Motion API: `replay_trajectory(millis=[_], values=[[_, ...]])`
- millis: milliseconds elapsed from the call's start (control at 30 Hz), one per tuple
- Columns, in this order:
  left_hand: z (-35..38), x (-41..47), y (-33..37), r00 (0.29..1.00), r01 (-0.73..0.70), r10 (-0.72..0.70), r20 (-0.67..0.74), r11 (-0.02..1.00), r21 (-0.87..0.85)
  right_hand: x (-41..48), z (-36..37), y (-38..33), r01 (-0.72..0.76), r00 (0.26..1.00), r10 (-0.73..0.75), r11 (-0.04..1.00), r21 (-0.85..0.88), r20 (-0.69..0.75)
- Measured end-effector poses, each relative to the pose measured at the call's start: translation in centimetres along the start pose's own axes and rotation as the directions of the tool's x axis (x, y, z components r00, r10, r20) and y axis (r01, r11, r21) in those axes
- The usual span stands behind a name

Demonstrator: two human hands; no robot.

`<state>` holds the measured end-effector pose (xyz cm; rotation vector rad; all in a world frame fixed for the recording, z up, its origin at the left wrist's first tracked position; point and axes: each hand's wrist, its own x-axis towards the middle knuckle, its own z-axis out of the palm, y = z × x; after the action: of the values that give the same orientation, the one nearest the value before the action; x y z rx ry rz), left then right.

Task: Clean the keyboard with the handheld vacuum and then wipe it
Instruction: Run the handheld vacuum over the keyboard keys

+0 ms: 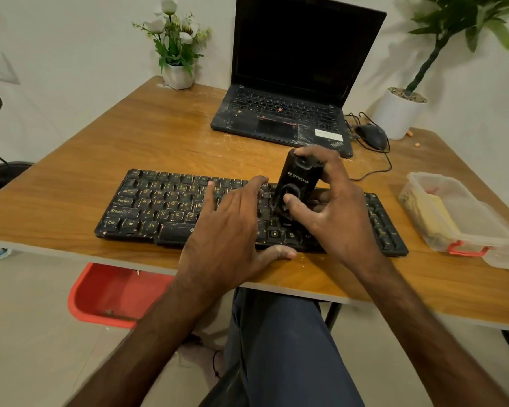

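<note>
The dusty black keyboard (147, 207) lies across the near part of the wooden table (130, 136), its left keys flecked with crumbs. My left hand (232, 224) rests flat on the middle keys, fingers straight and spread, thumb at the front edge, holding nothing. Just right of it, my right hand (335, 210) wraps the black cylindrical handheld vacuum (297, 180), nozzle down on the keys. I'd pin the board with the left hand and sweep slowly, row by row, toward the flecked left side. A yellow cloth (426, 212) waits in the clear plastic box (465, 207) at far right.
</note>
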<state>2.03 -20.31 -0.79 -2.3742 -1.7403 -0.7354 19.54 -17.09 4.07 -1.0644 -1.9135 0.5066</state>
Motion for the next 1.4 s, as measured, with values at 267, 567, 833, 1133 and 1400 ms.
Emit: replay_trajectory(millis=[267, 567, 833, 1133, 1400], values=[[0.1, -0.1, 0.1, 1.000, 0.013, -0.013, -0.002, 1.000, 0.012, -0.4, 0.2, -0.1, -0.043, 0.996, 0.031, 0.989, 0.138, 0.087], [0.1, -0.1, 0.1, 1.000, 0.026, -0.026, 0.011, 1.000, -0.008, 0.1, 0.3, 0.0, -0.018, 0.991, 0.012, 0.999, 0.040, 0.132], [-0.1, 0.0, 0.0, 0.998, 0.060, -0.059, 0.020, 0.998, -0.032, 0.9, 0.4, 0.2, 0.011, 0.993, -0.006, 0.999, -0.039, 0.116], [-0.1, 0.1, 0.2, 0.996, 0.061, -0.060, 0.069, 0.998, 0.001, 1.6, -1.0, 1.4, -0.047, 0.998, 0.051, 0.996, -0.075, 0.047], [0.1, 0.2, 0.1, 0.994, 0.054, -0.058, 0.090, 0.997, 0.047, 1.0, -2.1, 2.2, 0.020, 1.000, -0.019, 0.997, -0.080, 0.019]])
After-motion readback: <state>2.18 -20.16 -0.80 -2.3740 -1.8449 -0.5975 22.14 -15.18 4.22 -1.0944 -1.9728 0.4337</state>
